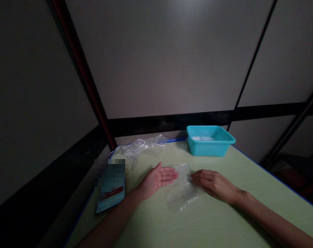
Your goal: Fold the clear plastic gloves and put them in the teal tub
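A clear plastic bag [181, 194] lies flat on the pale green table between my hands. My left hand [156, 179] is open, palm turned up, with its straight fingers over the bag's upper left part. On the other side, my right hand [213, 184] has its fingers closed together, palm down, with the fingertips pinching the bag's right edge. The thumb of that hand is mostly hidden.
A turquoise plastic basin [210, 148] with something white inside stands at the back right. Crumpled clear plastic [139, 148] lies along the back left edge. A phone or tablet [111, 196], partly pixelated, is at the left. Dark-trimmed panels [172, 69] rise behind the table [151, 227].
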A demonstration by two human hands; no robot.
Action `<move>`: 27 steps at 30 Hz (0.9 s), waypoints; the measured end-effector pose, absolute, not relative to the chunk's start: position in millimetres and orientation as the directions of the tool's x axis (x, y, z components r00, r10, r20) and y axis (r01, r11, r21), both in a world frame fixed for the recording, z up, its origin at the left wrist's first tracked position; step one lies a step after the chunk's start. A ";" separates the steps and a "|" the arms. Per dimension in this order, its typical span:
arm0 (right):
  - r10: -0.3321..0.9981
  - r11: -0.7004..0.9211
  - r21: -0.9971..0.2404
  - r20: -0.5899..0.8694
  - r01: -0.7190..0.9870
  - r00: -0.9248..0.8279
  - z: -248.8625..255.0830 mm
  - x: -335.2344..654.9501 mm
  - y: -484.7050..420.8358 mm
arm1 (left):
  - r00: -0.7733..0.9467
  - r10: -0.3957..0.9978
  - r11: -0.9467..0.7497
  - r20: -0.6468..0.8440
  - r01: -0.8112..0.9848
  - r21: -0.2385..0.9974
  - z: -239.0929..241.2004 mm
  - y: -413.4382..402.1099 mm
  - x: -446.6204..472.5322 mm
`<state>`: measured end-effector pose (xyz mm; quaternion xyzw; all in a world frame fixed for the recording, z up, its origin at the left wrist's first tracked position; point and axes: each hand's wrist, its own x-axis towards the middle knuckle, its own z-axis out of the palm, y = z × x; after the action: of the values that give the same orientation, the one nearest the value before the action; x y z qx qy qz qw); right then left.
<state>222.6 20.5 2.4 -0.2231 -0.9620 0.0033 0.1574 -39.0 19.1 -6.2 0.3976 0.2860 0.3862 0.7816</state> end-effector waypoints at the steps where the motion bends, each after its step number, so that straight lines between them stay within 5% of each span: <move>1: 0.445 0.895 -0.109 0.286 0.432 -0.849 2.5 222.0 22.1 | 0.538 0.831 0.385 -0.140 -0.376 0.843 -6.4 18.9 -38.6; 9: 0.504 0.854 -0.283 0.244 0.436 -0.829 6.2 220.4 29.6 | 0.507 0.855 0.306 -0.105 -0.332 0.892 -1.7 15.6 -39.6; 18: 0.509 0.849 -0.310 0.258 0.429 -0.821 7.1 220.5 30.6 | 0.319 0.945 0.043 -0.076 0.110 0.993 6.7 14.3 -53.9; 27: 0.529 0.835 -0.334 0.267 0.438 -0.805 6.0 219.7 32.0 | 0.258 0.964 0.007 -0.066 0.225 0.974 -0.2 17.2 -57.5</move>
<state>219.7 32.0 6.0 -0.2570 -0.9412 0.1288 0.1773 -57.5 17.2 -0.2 0.6053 0.4909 0.3607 0.5124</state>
